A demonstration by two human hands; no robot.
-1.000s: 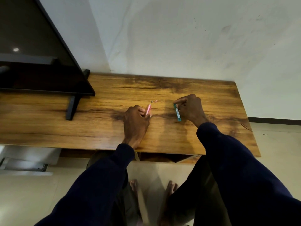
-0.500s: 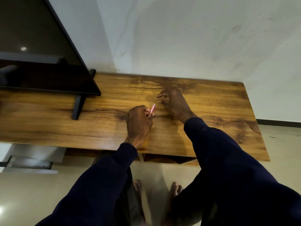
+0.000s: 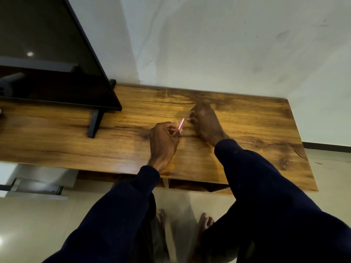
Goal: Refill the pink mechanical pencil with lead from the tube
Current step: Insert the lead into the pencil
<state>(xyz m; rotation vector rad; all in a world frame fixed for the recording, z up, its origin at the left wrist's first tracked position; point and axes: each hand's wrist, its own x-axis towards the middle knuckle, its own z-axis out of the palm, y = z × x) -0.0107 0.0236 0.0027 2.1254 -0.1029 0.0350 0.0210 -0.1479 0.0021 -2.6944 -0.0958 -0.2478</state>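
My left hand [image 3: 163,141] rests on the wooden table [image 3: 256,126] and grips the pink mechanical pencil [image 3: 181,123], whose free end tilts up and away from me. My right hand [image 3: 207,124] lies just right of the pencil's upper end. Its thumb and forefinger pinch a small pale piece [image 3: 188,119] close to that end; what the piece is stays too small to tell. The teal lead tube is not in sight; my right hand and sleeve cover the part of the table where it was.
A large black screen [image 3: 57,73] stands on the table's left half on a black foot [image 3: 94,123]. A pale wall runs behind the table. The table's right edge [image 3: 303,149] drops to a tiled floor, and my bare feet [image 3: 205,223] show below the front edge.
My right hand, which held the teal tube a second ago, moved left and away from me to the small piece by the pencil's end. The tube dropped out of sight. My left hand stayed put.
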